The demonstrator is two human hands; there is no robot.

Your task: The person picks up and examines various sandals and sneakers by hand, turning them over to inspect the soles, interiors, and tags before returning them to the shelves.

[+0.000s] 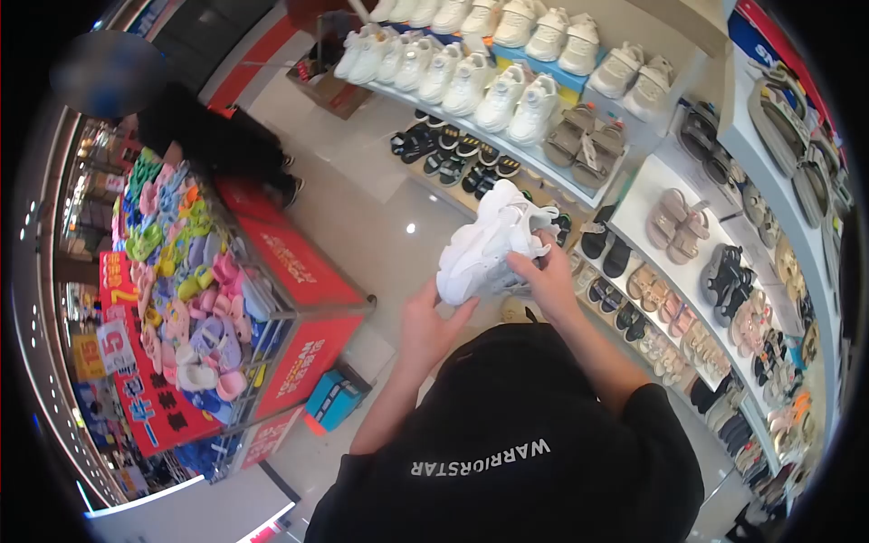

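Observation:
A white chunky sneaker [484,244] is held up in front of my chest, between both hands. My left hand [434,321] cups its lower left end, with the thumb stretched along the underside. On the right, my right hand [546,276] grips the other end near the opening, thumb on the near side. Part of the fingers of both hands is hidden behind the shoe. Beyond the sneaker, dark sandals [489,176] stand on a low shelf.
A shelf of white sneakers [444,77] runs along the top. Sandal shelves [688,281] curve down the right. At left, a red-sided bin [290,253] holds colourful clogs [204,290], with a person in black [217,140] behind it. A teal box [337,398] lies near the bin.

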